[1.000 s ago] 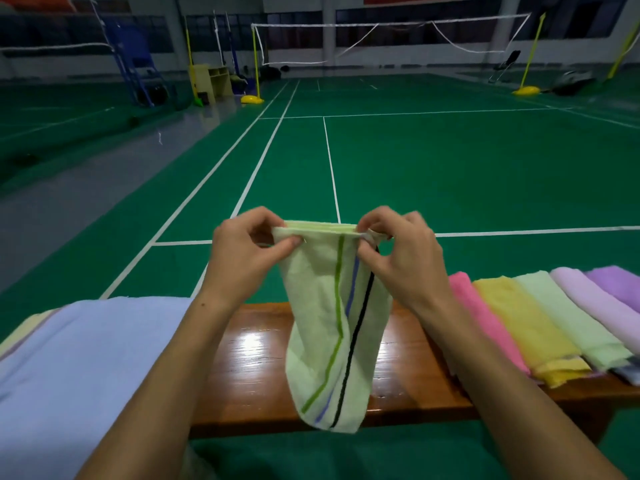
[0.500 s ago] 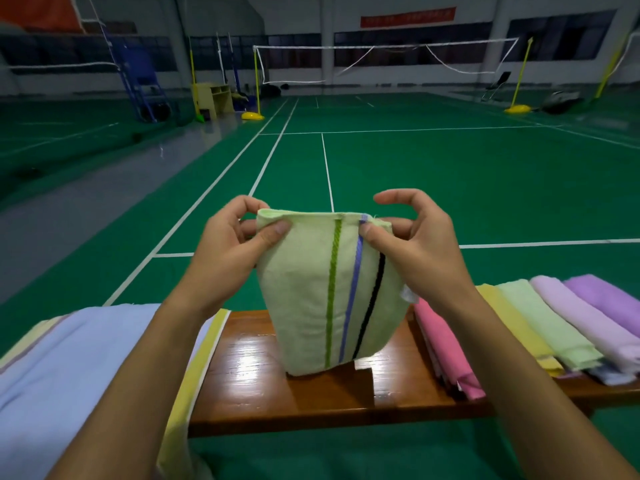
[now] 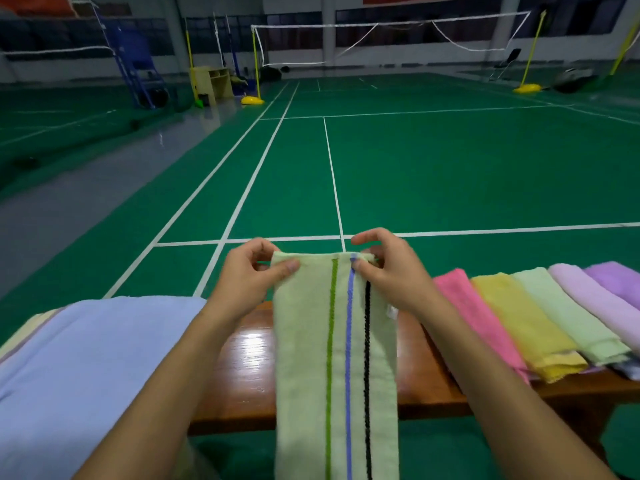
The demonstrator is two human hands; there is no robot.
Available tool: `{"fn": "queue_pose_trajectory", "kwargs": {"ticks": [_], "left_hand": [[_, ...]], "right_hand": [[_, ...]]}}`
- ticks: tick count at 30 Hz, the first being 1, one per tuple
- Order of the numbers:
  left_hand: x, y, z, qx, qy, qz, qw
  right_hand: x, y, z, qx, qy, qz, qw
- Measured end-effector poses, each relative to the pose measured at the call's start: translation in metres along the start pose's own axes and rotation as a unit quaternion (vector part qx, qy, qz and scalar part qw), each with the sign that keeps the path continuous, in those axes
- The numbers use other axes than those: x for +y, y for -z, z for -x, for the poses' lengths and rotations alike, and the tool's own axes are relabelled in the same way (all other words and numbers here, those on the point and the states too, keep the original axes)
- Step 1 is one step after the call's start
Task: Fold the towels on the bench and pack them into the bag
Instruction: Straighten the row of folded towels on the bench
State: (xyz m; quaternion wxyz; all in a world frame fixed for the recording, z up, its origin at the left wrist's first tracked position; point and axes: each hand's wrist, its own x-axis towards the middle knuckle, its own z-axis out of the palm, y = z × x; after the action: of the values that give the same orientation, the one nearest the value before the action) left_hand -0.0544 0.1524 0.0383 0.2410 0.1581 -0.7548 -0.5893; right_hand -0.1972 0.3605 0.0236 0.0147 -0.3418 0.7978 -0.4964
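A pale green towel (image 3: pixel 304 358) with green, blue and black stripes hangs lengthwise over the wooden bench (image 3: pixel 242 375). My left hand (image 3: pixel 249 275) pinches its top left corner. My right hand (image 3: pixel 388 271) pinches the top right corner near the blue stripe. Folded towels lie in a row on the bench's right side: pink (image 3: pixel 474 313), yellow (image 3: pixel 523 327), light green (image 3: pixel 568 313), lilac (image 3: pixel 588 296) and purple (image 3: pixel 616 278). A light blue cloth (image 3: pixel 79 368) covers the bench's left end. I cannot tell whether it is the bag.
Beyond the bench lies a green badminton court (image 3: pixel 415 168) with white lines. A net (image 3: pixel 391 36) on yellow posts stands far back. A blue umpire chair (image 3: pixel 138 71) and a yellow cabinet (image 3: pixel 211 81) are at the far left.
The towel was short and doubled up half a second ago; now it hangs long, down past the bench's front edge. Both hands keep their pinch on the top corners.
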Motion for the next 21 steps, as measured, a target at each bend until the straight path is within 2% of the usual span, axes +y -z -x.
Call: {"fn": "queue_pose_trajectory", "kwargs": {"ticks": [2,4,6,12,16,21], "left_hand": [[-0.027,-0.007,-0.01,0.016,0.056,0.039,0.998],[-0.05,-0.015,-0.018,0.009,0.119,0.144,0.982],[-0.073,-0.02,-0.027,0.016,0.147,0.188,0.971],[-0.119,-0.035,-0.053,0.045,0.139,0.145,0.979],[-0.137,-0.042,-0.06,0.06,0.151,0.13,0.978],[-0.143,-0.028,-0.061,0.034,0.125,0.057,0.99]], "right_hand": [[0.025,-0.02,-0.01,-0.01,-0.019,0.064,0.998],[0.044,-0.036,-0.017,-0.005,-0.035,0.094,0.995],[0.055,-0.048,-0.021,0.015,-0.038,0.118,0.992],[0.084,-0.07,-0.03,0.009,-0.049,0.262,0.964],[0.1,-0.084,-0.04,-0.018,-0.069,0.213,0.974],[0.101,-0.085,-0.036,-0.061,-0.074,0.245,0.965]]}}
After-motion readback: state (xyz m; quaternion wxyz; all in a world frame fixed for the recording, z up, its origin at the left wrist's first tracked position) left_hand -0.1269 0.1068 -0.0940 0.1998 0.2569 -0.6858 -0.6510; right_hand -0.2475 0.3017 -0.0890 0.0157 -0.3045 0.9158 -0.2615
